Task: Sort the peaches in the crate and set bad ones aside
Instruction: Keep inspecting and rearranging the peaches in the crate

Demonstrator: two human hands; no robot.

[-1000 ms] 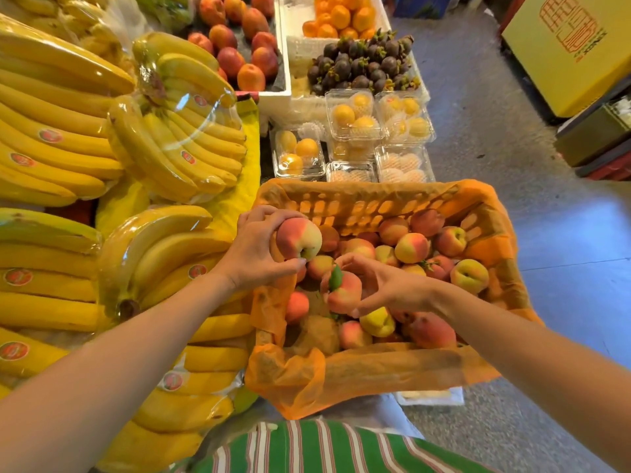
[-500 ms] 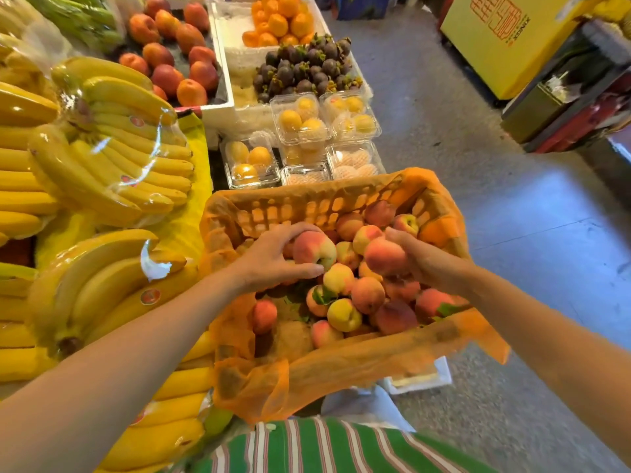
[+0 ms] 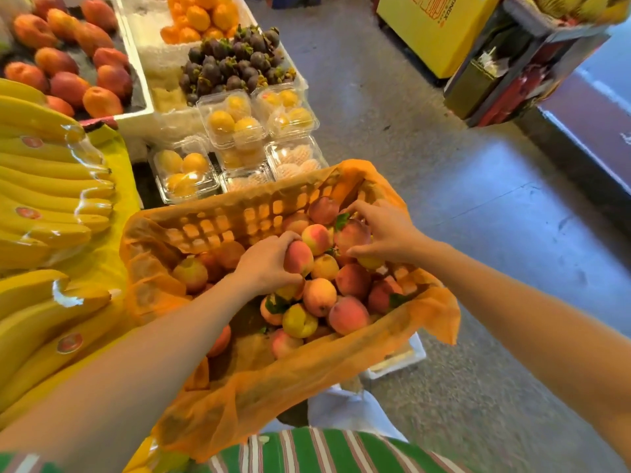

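Observation:
An orange slatted crate [image 3: 218, 230] lined with orange mesh holds several pink and yellow peaches [image 3: 319, 297]. My left hand [image 3: 264, 264] reaches into the middle of the pile, its fingers curled round a red-pink peach [image 3: 298, 257]. My right hand [image 3: 382, 233] lies over the far right of the pile, fingers and thumb bent round a darker red peach [image 3: 351, 235] with a green leaf. Both peaches sit among the others in the crate. A few peaches [image 3: 191, 273] lie apart at the crate's left side.
Wrapped banana bunches [image 3: 51, 186] fill the yellow stand to the left. Beyond the crate stand clear plastic punnets of yellow fruit [image 3: 235, 126], white foam boxes of mangosteens [image 3: 235, 63] and mangoes [image 3: 68, 83]. Grey floor lies to the right; a yellow carton [image 3: 437, 25] stands far right.
My left hand moved from the crate's left side into the middle of the pile with its peach. My right hand carried its peach to the far right corner. The camera turned right.

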